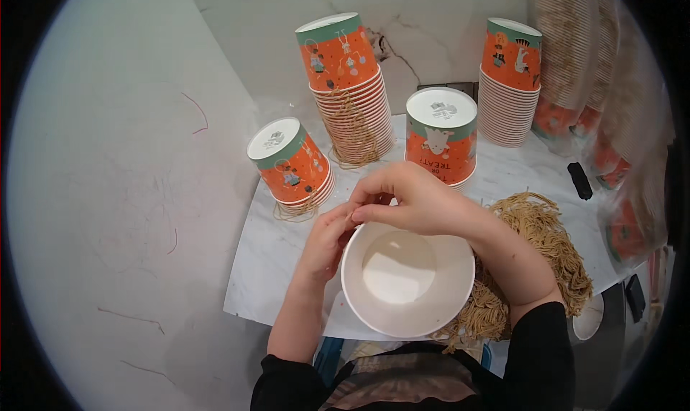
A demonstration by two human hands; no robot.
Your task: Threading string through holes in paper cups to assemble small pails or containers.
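Note:
In front of me a white-lined paper bucket [402, 307] is tilted with its open mouth toward me. My left hand [323, 242] is closed at its far left rim, thumb and fingers pressed together there. My right hand [402, 195] reaches across the bucket's far rim and meets the left, its fingertips pinched at the same spot. Whatever lies between the right fingertips is too small and hidden to make out. Close to my right forearm lies a large heap of tan string [535, 231], partly covered by the arm.
Beyond my hands stand upside-down stacks of orange and green paper buckets: a short left stack [291, 163], a tall stack [345, 80], a middle stack [440, 134] and a right stack [510, 80]. Tan cords hang on the left two. Bagged buckets [568, 59] line the right; a black object [579, 181] lies nearby.

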